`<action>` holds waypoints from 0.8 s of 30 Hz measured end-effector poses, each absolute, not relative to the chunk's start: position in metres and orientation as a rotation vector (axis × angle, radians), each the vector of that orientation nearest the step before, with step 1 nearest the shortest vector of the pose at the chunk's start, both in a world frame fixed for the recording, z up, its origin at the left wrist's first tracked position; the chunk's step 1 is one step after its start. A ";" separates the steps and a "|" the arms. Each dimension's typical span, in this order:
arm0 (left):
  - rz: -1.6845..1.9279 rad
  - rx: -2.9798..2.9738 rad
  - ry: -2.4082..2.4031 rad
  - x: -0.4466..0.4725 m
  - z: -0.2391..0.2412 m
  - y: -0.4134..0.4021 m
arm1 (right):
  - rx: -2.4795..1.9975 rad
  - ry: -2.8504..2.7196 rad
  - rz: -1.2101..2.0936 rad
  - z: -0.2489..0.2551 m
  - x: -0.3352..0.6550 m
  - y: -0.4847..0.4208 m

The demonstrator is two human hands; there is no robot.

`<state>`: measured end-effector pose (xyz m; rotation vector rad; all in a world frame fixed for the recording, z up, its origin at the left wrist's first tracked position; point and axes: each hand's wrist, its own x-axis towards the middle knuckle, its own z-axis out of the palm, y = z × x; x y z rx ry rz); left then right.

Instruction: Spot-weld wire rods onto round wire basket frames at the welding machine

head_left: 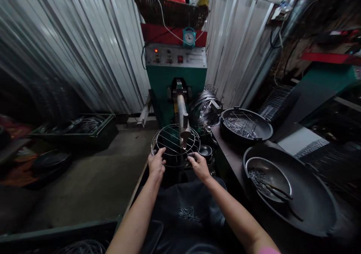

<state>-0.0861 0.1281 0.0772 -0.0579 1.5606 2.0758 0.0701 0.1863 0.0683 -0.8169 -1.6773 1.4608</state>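
A round wire rack [168, 153] with parallel bars and two rings is held level in front of me. My left hand [156, 165] is closed on its near left rim, thumb on top. At the near right rim, my right hand [198, 164] is pinched; whether a small wire piece is also between those fingers cannot be made out. The electrode arm [182, 113] of a green spot welder [159, 81] reaches over the rack, its tip [184, 143] just above the bars. Small bent wire pieces [188, 213] lie on the dark apron over my lap.
To the right stand a black pan [266, 132] of wire parts and a larger pan [313, 205] with a metal bowl [284, 177] of wire pieces and pliers inside. Wire rings [204, 107] hang beside the welder. A green bin [105, 132] of wire sits left.
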 end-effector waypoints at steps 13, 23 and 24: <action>1.995 -0.207 1.718 -0.095 0.080 0.143 | -0.863 -1.656 1.471 0.075 0.055 0.199; 1.992 -0.288 1.624 -0.096 0.081 0.145 | -0.885 -1.683 1.444 0.079 0.050 0.203; 1.980 -0.298 1.635 -0.096 0.081 0.145 | -0.891 -1.684 1.445 0.080 0.048 0.203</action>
